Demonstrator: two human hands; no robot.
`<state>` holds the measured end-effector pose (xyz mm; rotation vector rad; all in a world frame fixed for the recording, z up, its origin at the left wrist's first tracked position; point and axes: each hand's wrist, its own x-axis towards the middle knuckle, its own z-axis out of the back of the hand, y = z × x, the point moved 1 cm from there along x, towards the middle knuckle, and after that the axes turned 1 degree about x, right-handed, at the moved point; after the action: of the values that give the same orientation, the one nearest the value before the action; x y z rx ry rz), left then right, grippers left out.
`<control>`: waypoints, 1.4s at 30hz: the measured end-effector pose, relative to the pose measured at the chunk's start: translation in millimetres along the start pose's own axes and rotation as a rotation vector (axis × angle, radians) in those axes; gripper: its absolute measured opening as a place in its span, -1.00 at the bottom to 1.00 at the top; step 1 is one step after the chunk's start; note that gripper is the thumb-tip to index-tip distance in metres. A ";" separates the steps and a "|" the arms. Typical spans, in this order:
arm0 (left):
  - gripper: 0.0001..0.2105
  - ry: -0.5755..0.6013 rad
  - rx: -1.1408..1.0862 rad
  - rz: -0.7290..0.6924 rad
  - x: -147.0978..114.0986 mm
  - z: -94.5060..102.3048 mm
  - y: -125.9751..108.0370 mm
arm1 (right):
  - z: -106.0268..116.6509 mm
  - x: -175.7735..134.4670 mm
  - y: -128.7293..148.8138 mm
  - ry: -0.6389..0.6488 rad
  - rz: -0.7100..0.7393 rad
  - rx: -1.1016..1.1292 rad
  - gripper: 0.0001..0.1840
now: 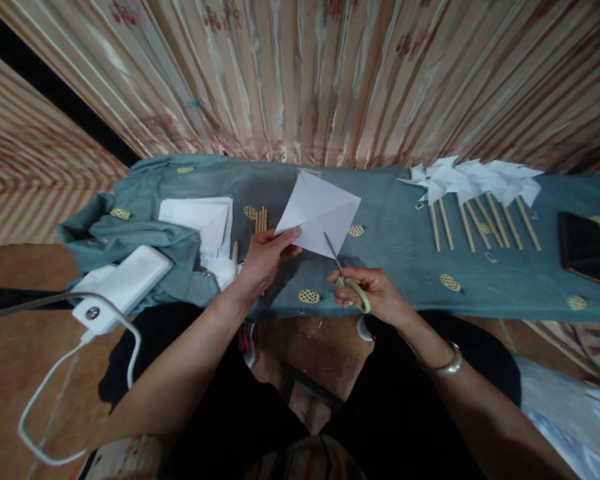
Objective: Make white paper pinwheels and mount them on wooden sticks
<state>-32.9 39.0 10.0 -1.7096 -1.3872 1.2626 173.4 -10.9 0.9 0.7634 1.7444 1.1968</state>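
A square sheet of white paper [320,210] with diagonal creases is held up over the cloth, turned corner-down. My left hand [271,252] pinches its left corner, thumb on top. In my right hand [367,290] is a pair of scissors [353,288] with pale green handles, my fingers through the loops. The blades point up and left and lie over the paper's lower edge; whether they have cut into it I cannot tell. Just beyond my left hand lie several thin wooden sticks [261,219], partly hidden by it.
Several white paper pinwheels [475,180] on wooden sticks lie at the right, beside a black phone [584,247]. A stack of white paper [195,217] is on the left. A white power bank [130,283] with a cable rests on the near-left corner of the green cloth [390,233].
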 end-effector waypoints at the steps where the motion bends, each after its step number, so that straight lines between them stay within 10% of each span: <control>1: -0.80 0.001 0.001 -0.002 0.1 0.1 -0.1 | 0.0 0.0 0.0 -0.002 0.000 0.005 -0.57; 42: -0.85 0.031 0.009 0.054 -4.9 -5.3 4.0 | -3.4 0.1 3.9 -0.084 0.015 -0.030 -0.56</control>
<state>-26.5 33.8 10.0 -1.7638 -1.3238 1.2649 170.3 -10.9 5.0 0.7986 1.6513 1.1815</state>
